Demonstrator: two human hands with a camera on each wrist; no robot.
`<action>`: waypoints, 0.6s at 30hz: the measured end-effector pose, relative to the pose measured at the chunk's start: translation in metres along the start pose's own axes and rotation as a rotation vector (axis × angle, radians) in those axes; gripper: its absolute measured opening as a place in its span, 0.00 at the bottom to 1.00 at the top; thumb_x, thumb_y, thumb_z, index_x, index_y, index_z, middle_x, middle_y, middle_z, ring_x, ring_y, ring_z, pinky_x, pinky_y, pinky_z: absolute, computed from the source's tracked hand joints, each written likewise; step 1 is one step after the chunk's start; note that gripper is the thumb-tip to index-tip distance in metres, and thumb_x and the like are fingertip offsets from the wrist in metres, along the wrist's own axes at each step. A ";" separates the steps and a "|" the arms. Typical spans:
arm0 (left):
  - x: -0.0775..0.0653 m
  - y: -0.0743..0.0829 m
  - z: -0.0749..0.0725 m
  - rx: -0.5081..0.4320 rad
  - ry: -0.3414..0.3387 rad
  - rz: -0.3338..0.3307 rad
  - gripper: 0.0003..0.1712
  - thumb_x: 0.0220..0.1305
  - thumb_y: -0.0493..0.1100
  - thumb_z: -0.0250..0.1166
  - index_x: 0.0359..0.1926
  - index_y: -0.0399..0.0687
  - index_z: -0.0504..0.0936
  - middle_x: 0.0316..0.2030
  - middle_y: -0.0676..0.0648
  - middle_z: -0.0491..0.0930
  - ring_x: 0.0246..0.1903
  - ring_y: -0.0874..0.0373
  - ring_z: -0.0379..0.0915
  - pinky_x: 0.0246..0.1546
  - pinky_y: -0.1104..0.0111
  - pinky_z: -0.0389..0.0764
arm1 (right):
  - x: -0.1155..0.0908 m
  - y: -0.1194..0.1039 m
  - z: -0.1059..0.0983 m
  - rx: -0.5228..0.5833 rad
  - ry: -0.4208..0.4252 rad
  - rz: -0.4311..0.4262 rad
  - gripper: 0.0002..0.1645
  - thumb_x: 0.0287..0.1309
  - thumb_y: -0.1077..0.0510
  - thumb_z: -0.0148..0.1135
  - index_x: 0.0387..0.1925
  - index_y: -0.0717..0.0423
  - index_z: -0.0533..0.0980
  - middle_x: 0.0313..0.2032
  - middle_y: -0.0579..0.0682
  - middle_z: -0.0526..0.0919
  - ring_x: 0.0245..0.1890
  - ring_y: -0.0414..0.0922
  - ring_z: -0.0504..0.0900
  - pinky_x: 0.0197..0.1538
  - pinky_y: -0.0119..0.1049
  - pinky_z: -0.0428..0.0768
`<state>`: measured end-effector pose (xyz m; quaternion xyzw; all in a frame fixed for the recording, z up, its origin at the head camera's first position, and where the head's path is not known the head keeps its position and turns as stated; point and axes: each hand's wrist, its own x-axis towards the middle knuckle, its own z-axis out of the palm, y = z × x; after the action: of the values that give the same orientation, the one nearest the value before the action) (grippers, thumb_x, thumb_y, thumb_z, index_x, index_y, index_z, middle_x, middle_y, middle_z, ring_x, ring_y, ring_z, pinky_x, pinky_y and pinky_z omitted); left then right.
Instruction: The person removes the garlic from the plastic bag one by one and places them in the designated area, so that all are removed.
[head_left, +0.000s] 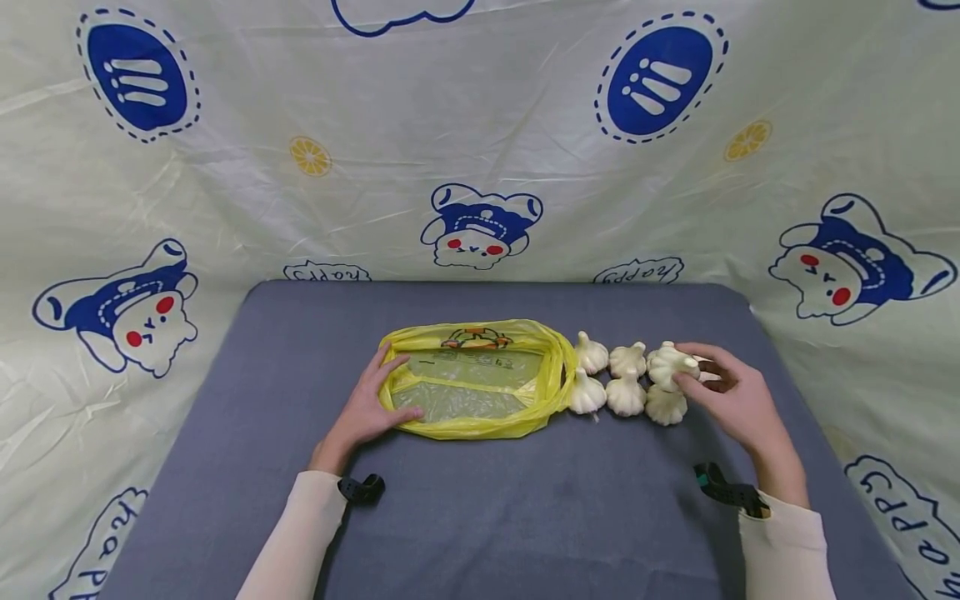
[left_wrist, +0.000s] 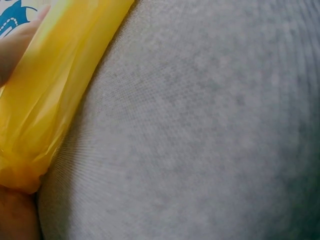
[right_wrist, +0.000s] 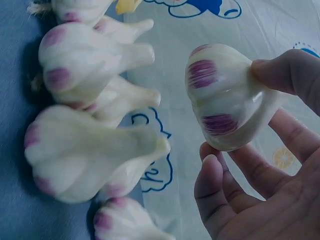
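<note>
A yellow plastic bag [head_left: 480, 427] lies with its mouth spread open on the grey-blue cloth. My left hand [head_left: 367, 402] holds the bag's left end, thumb and fingers over its rim; in the left wrist view the yellow plastic [left_wrist: 55, 90] covers part of that hand. My right hand [head_left: 738, 400] pinches a garlic bulb [right_wrist: 225, 97] between thumb and fingers, above the right end of a group of bulbs. Several other garlic bulbs [head_left: 626, 394] stand in two rows against the bag's right side, stems up. Purple patches show on them in the right wrist view.
The grey-blue cloth [head_left: 525, 517] covers the table, its far edge [head_left: 487, 283] just behind the bag. A pale printed sheet [head_left: 480, 108] with blue and orange drawings hangs behind and at both sides. A black strap [head_left: 363, 490] sits on each wrist.
</note>
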<state>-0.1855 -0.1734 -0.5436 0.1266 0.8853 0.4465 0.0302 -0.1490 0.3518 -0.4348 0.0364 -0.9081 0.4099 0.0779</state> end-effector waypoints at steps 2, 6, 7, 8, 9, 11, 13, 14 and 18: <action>0.000 0.001 0.000 -0.001 0.001 0.004 0.53 0.53 0.55 0.80 0.77 0.53 0.66 0.83 0.45 0.41 0.81 0.36 0.38 0.73 0.32 0.50 | -0.002 0.003 -0.002 -0.007 0.027 0.011 0.26 0.66 0.50 0.70 0.63 0.51 0.79 0.53 0.22 0.76 0.48 0.26 0.74 0.43 0.18 0.74; -0.001 0.001 0.000 -0.006 0.000 0.007 0.53 0.53 0.54 0.80 0.77 0.53 0.67 0.83 0.45 0.41 0.81 0.36 0.38 0.73 0.31 0.50 | -0.005 0.012 -0.005 -0.009 0.061 0.026 0.26 0.66 0.51 0.70 0.63 0.53 0.79 0.51 0.21 0.75 0.47 0.24 0.74 0.42 0.17 0.74; -0.001 0.001 0.000 -0.006 0.001 0.007 0.53 0.53 0.54 0.80 0.77 0.53 0.67 0.83 0.45 0.41 0.81 0.36 0.38 0.73 0.31 0.50 | -0.006 0.014 -0.006 -0.009 0.067 0.028 0.26 0.66 0.51 0.70 0.63 0.54 0.79 0.51 0.21 0.75 0.47 0.24 0.75 0.42 0.16 0.74; -0.001 0.001 0.000 -0.006 0.002 0.006 0.53 0.53 0.54 0.80 0.76 0.53 0.67 0.83 0.45 0.41 0.81 0.37 0.38 0.73 0.32 0.49 | -0.006 0.016 -0.007 -0.009 0.074 0.030 0.27 0.66 0.51 0.70 0.63 0.54 0.79 0.51 0.20 0.75 0.47 0.23 0.75 0.42 0.16 0.74; -0.001 0.001 0.000 -0.006 0.003 0.006 0.53 0.53 0.54 0.80 0.76 0.53 0.67 0.83 0.45 0.41 0.81 0.37 0.38 0.74 0.32 0.49 | -0.007 0.018 -0.008 -0.006 0.080 0.035 0.27 0.66 0.51 0.70 0.63 0.55 0.78 0.51 0.20 0.74 0.47 0.22 0.75 0.43 0.15 0.73; -0.001 0.001 0.000 -0.002 0.004 0.010 0.52 0.53 0.54 0.80 0.76 0.52 0.67 0.83 0.44 0.41 0.81 0.36 0.38 0.73 0.32 0.50 | -0.010 0.022 -0.010 -0.003 0.089 0.047 0.27 0.67 0.51 0.69 0.64 0.56 0.78 0.51 0.20 0.74 0.47 0.20 0.74 0.43 0.14 0.73; -0.001 0.001 0.000 -0.003 0.007 0.012 0.52 0.53 0.54 0.80 0.76 0.51 0.67 0.83 0.44 0.41 0.81 0.36 0.38 0.73 0.31 0.50 | -0.013 0.027 -0.012 0.002 0.097 0.068 0.28 0.67 0.51 0.69 0.64 0.56 0.77 0.51 0.20 0.73 0.47 0.20 0.74 0.42 0.14 0.73; -0.001 0.001 0.000 -0.002 0.008 0.015 0.52 0.53 0.54 0.80 0.76 0.51 0.67 0.83 0.44 0.42 0.81 0.36 0.38 0.73 0.31 0.50 | -0.014 0.029 -0.013 0.004 0.100 0.079 0.28 0.67 0.50 0.69 0.65 0.56 0.77 0.51 0.20 0.73 0.47 0.19 0.74 0.42 0.13 0.73; -0.001 0.002 0.000 -0.005 0.006 0.021 0.52 0.53 0.54 0.80 0.76 0.51 0.66 0.83 0.43 0.41 0.80 0.35 0.38 0.73 0.31 0.49 | -0.018 0.037 -0.017 0.008 0.110 0.126 0.29 0.68 0.49 0.68 0.65 0.55 0.77 0.52 0.20 0.71 0.46 0.19 0.73 0.41 0.14 0.72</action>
<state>-0.1842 -0.1725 -0.5420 0.1345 0.8829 0.4494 0.0231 -0.1338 0.3890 -0.4544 -0.0431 -0.9013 0.4189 0.1014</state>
